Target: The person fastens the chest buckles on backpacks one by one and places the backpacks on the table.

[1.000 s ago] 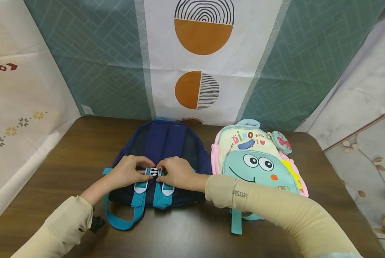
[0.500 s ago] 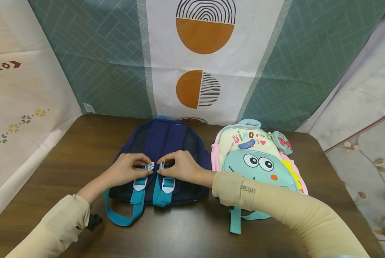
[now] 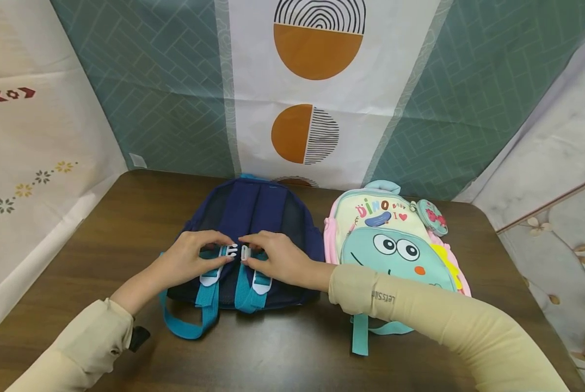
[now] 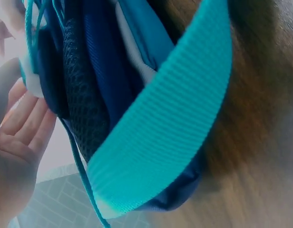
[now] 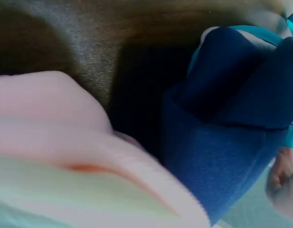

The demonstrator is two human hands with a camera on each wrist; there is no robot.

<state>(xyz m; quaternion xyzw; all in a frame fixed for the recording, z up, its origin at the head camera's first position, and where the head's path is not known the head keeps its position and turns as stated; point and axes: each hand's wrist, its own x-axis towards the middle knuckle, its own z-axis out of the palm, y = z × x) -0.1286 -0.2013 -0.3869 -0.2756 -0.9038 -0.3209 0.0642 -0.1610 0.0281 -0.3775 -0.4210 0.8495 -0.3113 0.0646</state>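
A navy backpack (image 3: 243, 204) lies on the table with its shoulder straps up. Over its lower part, my left hand (image 3: 191, 257) pinches the white pronged buckle half (image 3: 231, 250), which is on teal webbing. Thumb and fingers of my right hand (image 3: 284, 260) pinch the pale socket half (image 3: 245, 253). The two halves face each other with a small gap between them. In the left wrist view, a teal strap loop (image 4: 161, 128) crosses in front of the bag. The right wrist view shows the bag's navy side (image 5: 218, 161); the buckle is hidden there.
Right of the navy bag lies a pink and mint dinosaur backpack (image 3: 385, 239), partly under my right forearm. A round mint pouch (image 3: 432, 216) hangs from it. Patterned cloth (image 3: 174, 92) rises behind the wooden table (image 3: 297, 354).
A second ago the buckle halves were almost touching. They came apart and tilted, and now face each other again, a little closer than half a second ago. Both hands have risen slightly.
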